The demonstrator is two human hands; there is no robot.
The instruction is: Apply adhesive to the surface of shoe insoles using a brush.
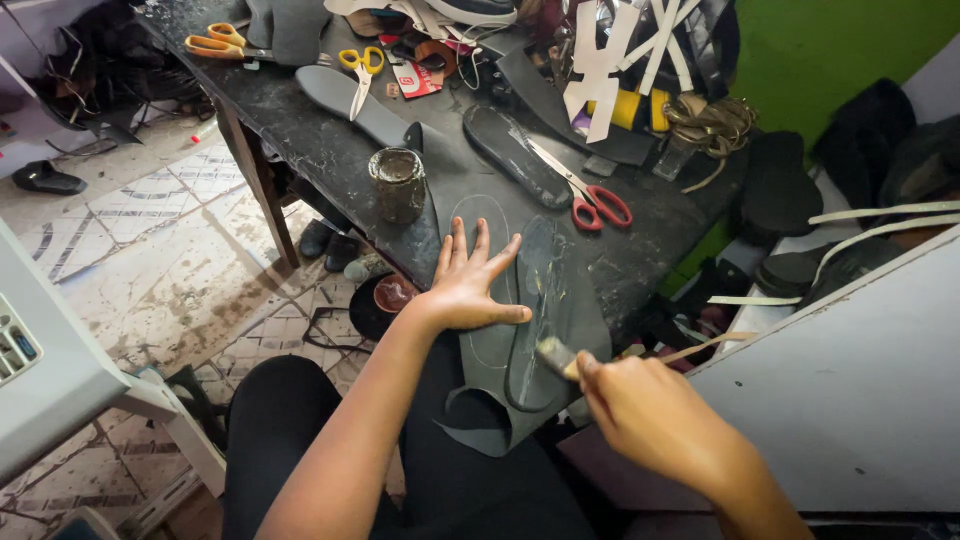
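Note:
My left hand (pixel 470 285) lies flat, fingers spread, on a dark grey sheet of sole material (pixel 480 400) that hangs over the near edge of the black worktable (pixel 330 150). A sole outline is drawn on the sheet under the hand. A black shoe sole (pixel 535 320) lies on the sheet just right of that hand. My right hand (pixel 640 410) grips a small brush (pixel 555 355), its bristles touching the lower part of the sole.
A dirty glue jar (pixel 397 183) stands beyond my left hand. Red-handled scissors (pixel 590 200) lie by another black sole (pixel 510 155). Yellow scissors (pixel 360 75) and orange scissors (pixel 225 45) lie farther back. A grey board (pixel 860 400) stands at right.

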